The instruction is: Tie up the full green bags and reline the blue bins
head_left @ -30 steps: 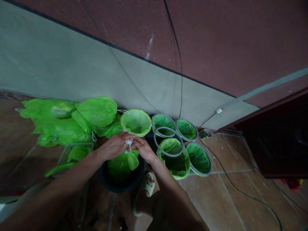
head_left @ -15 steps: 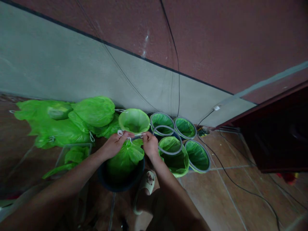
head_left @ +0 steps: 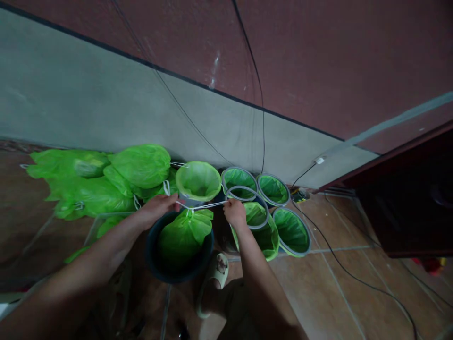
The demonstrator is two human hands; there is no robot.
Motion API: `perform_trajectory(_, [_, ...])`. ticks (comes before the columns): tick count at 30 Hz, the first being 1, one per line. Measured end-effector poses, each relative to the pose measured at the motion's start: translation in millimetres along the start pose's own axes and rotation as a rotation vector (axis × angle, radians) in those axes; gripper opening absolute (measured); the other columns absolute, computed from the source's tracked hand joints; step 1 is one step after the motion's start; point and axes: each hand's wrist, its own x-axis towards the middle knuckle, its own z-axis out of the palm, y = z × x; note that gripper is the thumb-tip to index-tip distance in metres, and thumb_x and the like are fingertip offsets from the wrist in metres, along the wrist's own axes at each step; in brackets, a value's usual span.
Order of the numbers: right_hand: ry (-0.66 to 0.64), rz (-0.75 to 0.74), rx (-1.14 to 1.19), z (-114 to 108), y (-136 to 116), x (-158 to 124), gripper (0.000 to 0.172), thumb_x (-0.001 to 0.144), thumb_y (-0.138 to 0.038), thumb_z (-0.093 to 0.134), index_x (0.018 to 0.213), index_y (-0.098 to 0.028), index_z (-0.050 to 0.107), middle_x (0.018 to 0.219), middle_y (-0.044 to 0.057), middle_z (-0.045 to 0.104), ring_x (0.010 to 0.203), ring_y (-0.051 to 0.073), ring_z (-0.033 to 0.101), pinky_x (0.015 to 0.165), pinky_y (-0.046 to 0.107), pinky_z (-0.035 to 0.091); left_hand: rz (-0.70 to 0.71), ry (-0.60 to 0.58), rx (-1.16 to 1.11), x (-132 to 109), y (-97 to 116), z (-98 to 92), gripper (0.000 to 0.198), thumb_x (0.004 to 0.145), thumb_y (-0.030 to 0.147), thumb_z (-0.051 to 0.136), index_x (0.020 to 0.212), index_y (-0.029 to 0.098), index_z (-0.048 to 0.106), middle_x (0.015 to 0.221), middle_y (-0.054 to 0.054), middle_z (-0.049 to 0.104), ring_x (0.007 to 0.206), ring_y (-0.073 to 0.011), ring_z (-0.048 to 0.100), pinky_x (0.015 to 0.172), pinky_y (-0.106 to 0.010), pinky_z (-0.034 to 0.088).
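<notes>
A green drawstring trash bag (head_left: 182,236) sits inside a dark bucket (head_left: 155,264) in front of me, its neck gathered and cinched. My left hand (head_left: 161,208) is closed on one end of the white drawstring (head_left: 208,205), with a loop of it sticking up above the fingers. On the other side my right hand (head_left: 235,212) grips the other end in a fist. Between the two hands the string is stretched nearly straight, just above the bag's neck.
Tied green bags (head_left: 139,165) are piled at left by the wall. A lined bin (head_left: 198,182) stands behind the bucket. Several more bins (head_left: 290,230) with green liners are at right, a loose grey ring (head_left: 264,222) on one. A black cable (head_left: 348,271) crosses the tiles.
My hands have moved apart, the left one leftward and the right one to the right. The drawstring between them is longer and the bag's neck looks drawn tighter.
</notes>
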Motion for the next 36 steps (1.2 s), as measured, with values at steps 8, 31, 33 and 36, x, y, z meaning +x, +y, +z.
perform_trajectory(8, [-0.284, 0.018, 1.036, -6.4, -24.9, -11.1, 0.028, 0.073, -0.044, 0.074, 0.074, -0.018, 0.062, 0.065, 0.0, 0.067, 0.056, 0.01, 0.06, 0.056, 0.022, 0.05, -0.025, -0.02, -0.374, 1.4, 9.9, 37.9, 0.045, 0.08, 0.06, 0.06, 0.068, 0.016, 0.061, 0.069, -0.004, 0.064, 0.069, -0.0169, 0.06, 0.078, -0.035, 0.049])
perform_trajectory(31, [-0.734, -0.284, 0.624, 24.7, -26.6, -30.9, 0.011, 0.08, -0.024, 0.055, 0.082, -0.019, 0.064, 0.07, -0.002, 0.063, 0.054, 0.009, 0.054, 0.051, 0.02, 0.041, 0.149, -0.159, 0.233, -2.1, -15.3, 60.3, 0.03, 0.086, 0.039, 0.042, 0.072, 0.018, 0.059, 0.059, 0.002, 0.055, 0.056, -0.0136, 0.052, 0.057, -0.025, 0.041])
perform_trajectory(33, [-0.72, -0.274, 0.589, 21.9, -26.5, -31.4, 0.012, 0.081, -0.029, 0.059, 0.084, -0.018, 0.066, 0.067, -0.003, 0.062, 0.054, 0.009, 0.052, 0.052, 0.021, 0.04, 0.13, -0.099, 0.209, 0.3, -17.5, 60.0, 0.027, 0.085, 0.038, 0.043, 0.074, 0.019, 0.058, 0.059, 0.002, 0.056, 0.055, -0.0138, 0.053, 0.056, -0.026, 0.042])
perform_trajectory(36, [-0.694, -0.289, 0.609, 24.5, -22.9, -30.3, 0.021, 0.075, -0.032, 0.07, 0.09, -0.018, 0.067, 0.072, -0.002, 0.064, 0.058, 0.01, 0.052, 0.056, 0.022, 0.039, 0.129, -0.019, 0.177, 3.8, -19.4, 57.4, 0.021, 0.084, 0.036, 0.046, 0.074, 0.02, 0.055, 0.059, 0.002, 0.058, 0.055, -0.0145, 0.056, 0.057, -0.027, 0.044])
